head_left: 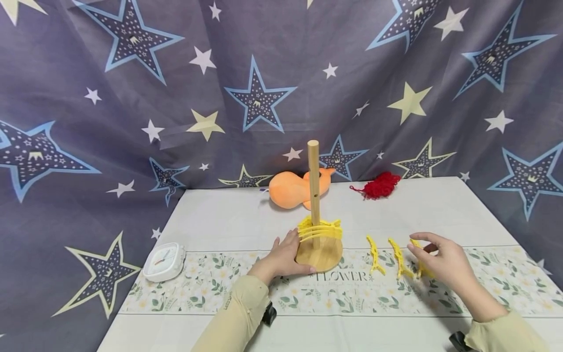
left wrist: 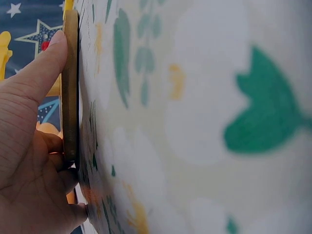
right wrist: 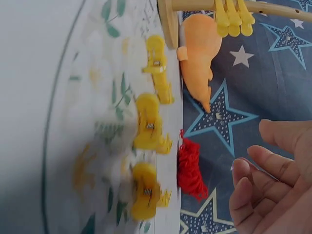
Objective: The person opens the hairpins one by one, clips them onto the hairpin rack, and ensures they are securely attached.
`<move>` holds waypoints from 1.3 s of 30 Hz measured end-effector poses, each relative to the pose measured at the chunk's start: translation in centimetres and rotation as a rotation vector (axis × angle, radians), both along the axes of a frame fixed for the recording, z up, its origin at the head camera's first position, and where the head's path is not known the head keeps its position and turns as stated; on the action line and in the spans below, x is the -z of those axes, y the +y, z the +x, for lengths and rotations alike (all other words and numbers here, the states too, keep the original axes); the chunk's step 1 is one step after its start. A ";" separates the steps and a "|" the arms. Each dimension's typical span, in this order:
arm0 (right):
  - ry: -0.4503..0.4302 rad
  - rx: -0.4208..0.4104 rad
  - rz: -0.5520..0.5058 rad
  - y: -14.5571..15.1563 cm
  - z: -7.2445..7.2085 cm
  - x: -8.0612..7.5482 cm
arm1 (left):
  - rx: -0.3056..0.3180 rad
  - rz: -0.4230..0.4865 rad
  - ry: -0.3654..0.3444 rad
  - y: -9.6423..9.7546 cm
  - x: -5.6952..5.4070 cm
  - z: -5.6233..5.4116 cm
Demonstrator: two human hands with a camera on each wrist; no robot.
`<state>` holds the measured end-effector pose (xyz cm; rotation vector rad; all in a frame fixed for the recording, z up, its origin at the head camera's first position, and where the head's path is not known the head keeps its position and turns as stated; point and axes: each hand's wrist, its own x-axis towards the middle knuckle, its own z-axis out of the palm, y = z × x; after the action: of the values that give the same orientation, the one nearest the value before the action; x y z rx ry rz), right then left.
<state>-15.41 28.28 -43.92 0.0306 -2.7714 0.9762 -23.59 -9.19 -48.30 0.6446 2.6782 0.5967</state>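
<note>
A wooden stand point(head_left: 314, 195) with a round base point(left wrist: 70, 92) and an upright post is in the middle of the table. My left hand point(head_left: 283, 256) grips the base's edge, thumb in front and fingers round the left side. Several yellow clothes pegs point(head_left: 323, 231) sit around the lower post. To the right, three more lie in a row: a left peg point(head_left: 374, 254), a middle peg point(head_left: 399, 256) and a right peg point(right wrist: 145, 190). My right hand point(head_left: 444, 259) hovers over the right one with bent fingers; in the right wrist view its fingers point(right wrist: 263, 158) hold nothing.
An orange plush toy point(head_left: 288, 190) lies behind the stand, and a red yarn bundle point(head_left: 380, 186) at the back right. A white clock point(head_left: 163, 261) is at the left edge. A star-patterned curtain point(head_left: 272, 44) hangs behind the table.
</note>
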 end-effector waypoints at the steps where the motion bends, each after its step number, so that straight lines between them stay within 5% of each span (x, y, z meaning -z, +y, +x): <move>1: -0.009 0.006 0.008 0.2 0.1 0.0 | -0.001 0.002 -0.001 0.0 0.0 0.0; 11: -0.065 0.035 0.130 2.0 0.9 0.9 | -0.002 0.000 -0.009 0.0 -0.1 0.0; 16: -0.164 0.001 0.213 2.9 0.8 1.2 | -0.003 0.016 -0.010 0.0 -0.1 0.0; 28: -0.366 -0.006 0.253 3.3 0.3 2.2 | -0.005 -0.001 -0.004 0.0 0.0 0.0; 39: -0.447 -0.017 0.262 2.7 -0.2 2.4 | -0.010 -0.003 -0.007 0.1 0.0 0.1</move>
<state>-15.65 30.94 -46.33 -0.1419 -3.2959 0.6817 -23.53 -9.12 -48.28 0.6272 2.6774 0.5962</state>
